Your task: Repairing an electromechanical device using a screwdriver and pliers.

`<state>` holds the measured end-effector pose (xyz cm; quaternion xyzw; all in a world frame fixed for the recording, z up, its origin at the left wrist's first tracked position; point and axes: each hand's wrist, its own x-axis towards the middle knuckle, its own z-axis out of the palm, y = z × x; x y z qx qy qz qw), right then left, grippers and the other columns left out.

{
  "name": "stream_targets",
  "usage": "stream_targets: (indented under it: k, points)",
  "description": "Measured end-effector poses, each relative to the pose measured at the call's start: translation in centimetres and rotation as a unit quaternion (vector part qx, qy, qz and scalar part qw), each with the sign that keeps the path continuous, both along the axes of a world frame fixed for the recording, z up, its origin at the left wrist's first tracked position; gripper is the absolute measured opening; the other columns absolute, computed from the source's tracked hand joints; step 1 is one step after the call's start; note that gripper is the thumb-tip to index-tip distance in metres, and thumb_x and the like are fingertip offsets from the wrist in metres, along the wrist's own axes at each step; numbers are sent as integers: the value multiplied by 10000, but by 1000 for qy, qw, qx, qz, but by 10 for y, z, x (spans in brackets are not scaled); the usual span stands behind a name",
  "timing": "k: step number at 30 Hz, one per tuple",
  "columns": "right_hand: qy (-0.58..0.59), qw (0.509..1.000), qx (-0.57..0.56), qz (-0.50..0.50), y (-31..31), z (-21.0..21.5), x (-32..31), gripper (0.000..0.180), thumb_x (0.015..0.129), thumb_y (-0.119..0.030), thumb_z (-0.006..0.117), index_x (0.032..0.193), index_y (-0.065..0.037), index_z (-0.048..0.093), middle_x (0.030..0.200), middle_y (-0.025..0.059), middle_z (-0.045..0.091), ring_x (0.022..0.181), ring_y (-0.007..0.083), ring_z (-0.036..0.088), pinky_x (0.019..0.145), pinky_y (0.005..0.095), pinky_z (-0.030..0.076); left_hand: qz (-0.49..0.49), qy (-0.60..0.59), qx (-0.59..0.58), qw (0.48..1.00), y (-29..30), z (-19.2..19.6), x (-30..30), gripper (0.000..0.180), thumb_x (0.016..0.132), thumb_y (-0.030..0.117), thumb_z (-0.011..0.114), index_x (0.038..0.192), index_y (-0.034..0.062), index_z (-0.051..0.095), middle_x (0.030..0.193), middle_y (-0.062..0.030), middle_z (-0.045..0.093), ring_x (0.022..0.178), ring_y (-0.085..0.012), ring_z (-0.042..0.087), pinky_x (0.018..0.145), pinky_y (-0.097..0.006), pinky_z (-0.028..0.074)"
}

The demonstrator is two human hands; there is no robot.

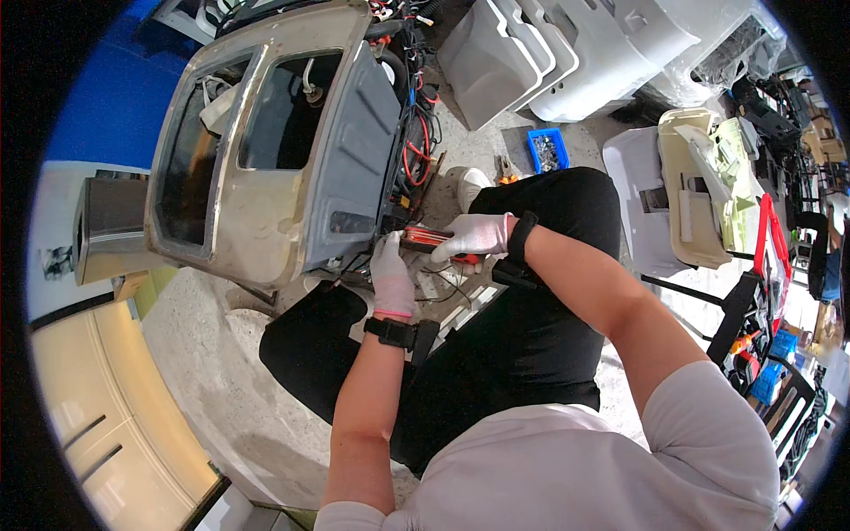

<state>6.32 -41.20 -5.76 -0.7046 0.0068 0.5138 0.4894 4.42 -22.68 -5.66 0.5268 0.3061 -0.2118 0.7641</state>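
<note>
Both my hands wear pale gloves with pink cuffs. My right hand (pixel 478 237) is closed around a red-and-black hand tool (pixel 425 236), which looks like pliers; its exact kind is unclear. Just left of the tool, my left hand (pixel 390 273) is raised with its fingers together near the tool's tip. Whatever those fingers pinch is too small to make out. Beyond them stands a bare grey-beige vehicle cab shell (pixel 266 203), its grey panel (pixel 354 150) facing me. Red and black wires (pixel 416 155) run along the panel's right side, close to my hands.
On the floor ahead sit a blue bin (pixel 547 150) of small metal parts and orange-handled pliers (pixel 506 171). Large white panels (pixel 505 57) lean at the back. Cream molded parts (pixel 691 190) and a black metal frame (pixel 739 327) stand to the right. Beige cabinets (pixel 115 398) line the left.
</note>
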Motion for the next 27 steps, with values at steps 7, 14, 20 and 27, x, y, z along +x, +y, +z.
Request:
stream_targets:
  k: [7, 14, 20, 27]
  points:
    - [-120, 992, -26, -5, 8, 2, -10, 562, 713, -498, 678, 774, 60, 641, 623, 97, 613, 539, 187, 597, 547, 332, 475, 18, -32, -27, 999, 10, -26, -1, 207, 943, 200, 477, 974, 29, 588, 946, -51, 594, 857, -146, 571, 794, -301, 476]
    - [-41, 999, -25, 22, 4, -9, -4, 526, 727, -483, 672, 818, 34, 655, 619, 103, 613, 519, 162, 600, 525, 311, 479, 8, -15, -32, 999, 6, -22, 1, 171, 940, 210, 485, 981, 71, 575, 943, -48, 597, 860, -157, 577, 743, -316, 486]
    - [-175, 982, -70, 9, 11, 7, -10, 523, 704, -471, 662, 849, 31, 670, 710, 174, 646, 652, 267, 646, 626, 388, 495, -8, -26, -25, 999, 9, -20, -2, 184, 944, 222, 482, 1003, 72, 570, 959, -44, 600, 875, -161, 578, 752, -321, 492]
    - [-422, 877, -218, 70, 17, 0, -22, 376, 758, -356, 656, 948, -46, 562, 775, 188, 638, 767, 361, 631, 648, 445, 490, 23, -17, -82, 996, 5, -21, 0, 264, 946, 282, 493, 1060, 48, 537, 990, -90, 583, 870, -196, 588, 757, -349, 505]
